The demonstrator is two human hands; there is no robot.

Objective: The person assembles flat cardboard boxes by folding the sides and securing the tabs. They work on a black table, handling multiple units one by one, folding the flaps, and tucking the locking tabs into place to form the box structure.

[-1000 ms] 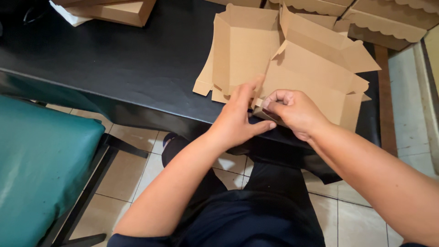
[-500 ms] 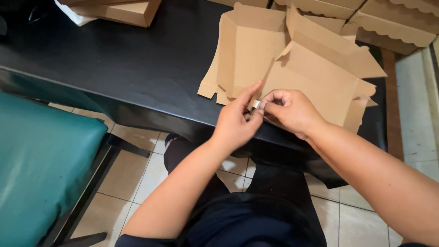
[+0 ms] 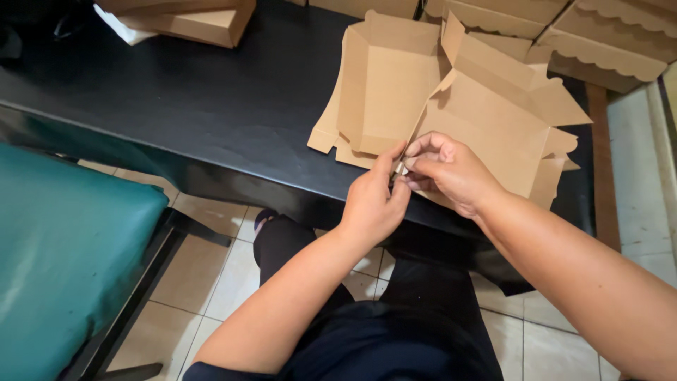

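A flat, half-folded brown cardboard box (image 3: 486, 113) lies open on the black table (image 3: 211, 106), its side flaps partly raised. My left hand (image 3: 374, 204) and my right hand (image 3: 451, 173) meet at the box's near edge, where both pinch a small flap or corner between fingertips. A small pale bit shows between the fingers; I cannot tell what it is. My forearms reach up from the bottom of the view.
Folded brown boxes with scalloped edges (image 3: 606, 49) are stacked at the table's back right, and more boxes (image 3: 190, 17) sit at the back left. A teal padded seat (image 3: 63, 261) stands to my left over a tiled floor (image 3: 211, 282).
The view has shifted slightly. Both hands stay at the box's near edge, fingers drawn closer together on the flap.
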